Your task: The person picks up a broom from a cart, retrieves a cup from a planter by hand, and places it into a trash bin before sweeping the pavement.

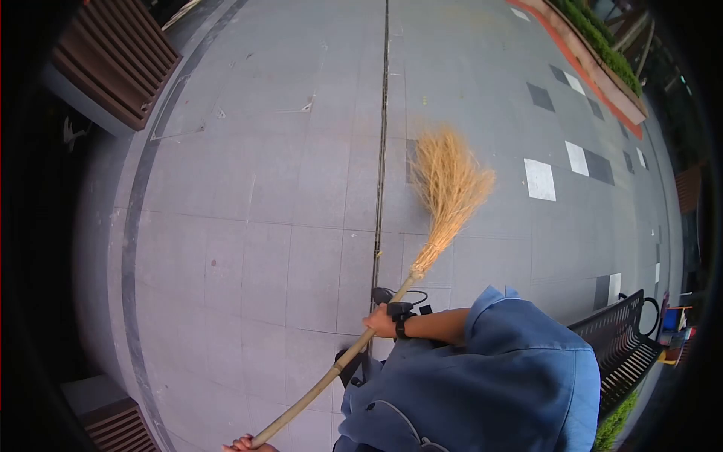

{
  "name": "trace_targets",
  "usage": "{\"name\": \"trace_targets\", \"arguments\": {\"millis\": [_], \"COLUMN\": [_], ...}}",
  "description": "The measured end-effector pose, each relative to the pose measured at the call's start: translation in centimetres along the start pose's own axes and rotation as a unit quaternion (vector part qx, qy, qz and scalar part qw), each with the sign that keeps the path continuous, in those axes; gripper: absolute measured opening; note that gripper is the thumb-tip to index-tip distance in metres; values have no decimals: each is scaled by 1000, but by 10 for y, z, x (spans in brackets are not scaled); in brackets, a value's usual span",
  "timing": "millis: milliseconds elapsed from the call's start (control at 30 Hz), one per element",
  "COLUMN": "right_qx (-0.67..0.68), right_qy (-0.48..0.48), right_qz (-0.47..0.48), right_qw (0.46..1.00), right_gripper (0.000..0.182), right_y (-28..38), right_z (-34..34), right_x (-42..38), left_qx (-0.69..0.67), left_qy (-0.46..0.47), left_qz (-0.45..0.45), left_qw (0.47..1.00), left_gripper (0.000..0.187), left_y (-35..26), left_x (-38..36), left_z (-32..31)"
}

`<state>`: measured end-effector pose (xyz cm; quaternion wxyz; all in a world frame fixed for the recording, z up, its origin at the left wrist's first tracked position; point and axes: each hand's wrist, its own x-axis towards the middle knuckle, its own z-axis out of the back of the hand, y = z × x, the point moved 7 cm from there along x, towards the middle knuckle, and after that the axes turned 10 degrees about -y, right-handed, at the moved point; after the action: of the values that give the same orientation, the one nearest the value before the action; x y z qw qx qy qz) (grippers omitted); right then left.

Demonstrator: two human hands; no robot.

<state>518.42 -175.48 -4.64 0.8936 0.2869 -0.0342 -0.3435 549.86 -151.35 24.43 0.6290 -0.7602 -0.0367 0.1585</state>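
A straw broom (452, 181) slants across the view, its tan bristles spread low over the grey paving. My right hand (382, 322), with a black band and device at the wrist, is closed round the upper part of the pale bamboo handle, below the bristle binding. At the bottom edge, my left hand (248, 444) grips the far end of the same handle and is partly cut off by the frame. My blue sleeve and top (482, 377) fill the lower right. Dark shoes show beside the handle.
A narrow dark drain slot (384, 113) runs down the paving. Brown slatted benches or boxes (117, 56) stand at the left. A black metal bench (621, 339) is close at my right. A planter with a hedge (602, 45) edges the upper right.
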Motion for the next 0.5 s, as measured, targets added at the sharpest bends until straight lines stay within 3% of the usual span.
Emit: {"name": "trace_targets", "arguments": {"millis": [33,67,100,133,200,333,500], "right_qx": [-56,-21,-155,-178,-242,-192,-60], "right_qy": [5,24,117,100,25,-59,-89], "right_qz": [-57,-187,-139,-202,-235,-152,74], "right_qw": [997,982,971,958,941,968,991], "right_gripper": [10,9,13,14,11,8,6], "right_y": [-50,-123,-149,-192,-227,-167,8], "right_z": [6,-8,23,42,84,125,66], "right_x": [-30,-65,-92,-125,-178,-219,-215], "left_qx": [40,16,9,-11,-18,-101,-159], "left_qy": [-3,111,188,262,296,301,84], "left_qz": [83,142,225,272,298,272,53], "left_qw": [996,983,956,926,908,908,982], "left_gripper": [43,41,39,37,35,36,38], "left_y": [49,102,135,153,154,109,19], "left_x": [-27,-49,-99,-145,-204,-215,-125], "left_z": [-8,-8,-16,-22,-18,39,268]}}
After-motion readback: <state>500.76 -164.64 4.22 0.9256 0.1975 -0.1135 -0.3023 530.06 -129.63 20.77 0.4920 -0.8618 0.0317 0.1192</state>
